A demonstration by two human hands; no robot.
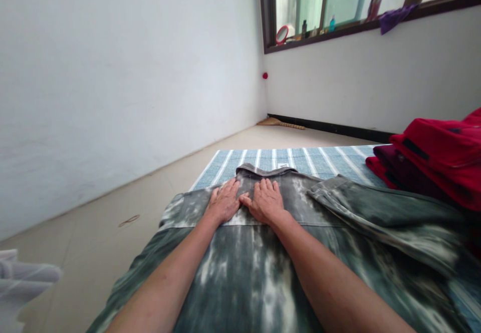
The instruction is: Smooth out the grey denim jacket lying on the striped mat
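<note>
A dark green and white mottled shirt (240, 268) lies spread out in front of me, its collar (267, 170) at the far end. Both hands rest flat on its upper part, just below the collar. My left hand (224, 201) has its fingers stretched forward. Beside it, my right hand (265, 201) also lies with fingers extended, its thumb close to the left hand. Neither holds anything. One sleeve (383, 213) is laid out to the right, with its cuff end folded inward near the shoulder.
Beneath the shirt is a blue, white-striped cloth (308, 158). Folded red clothes (443, 155) are piled at the right. A whitish fabric (24, 285) shows at lower left. A thin loop (129, 220) lies on the tiled floor (93, 233). Walls stand left and ahead, with a window sill holding small items.
</note>
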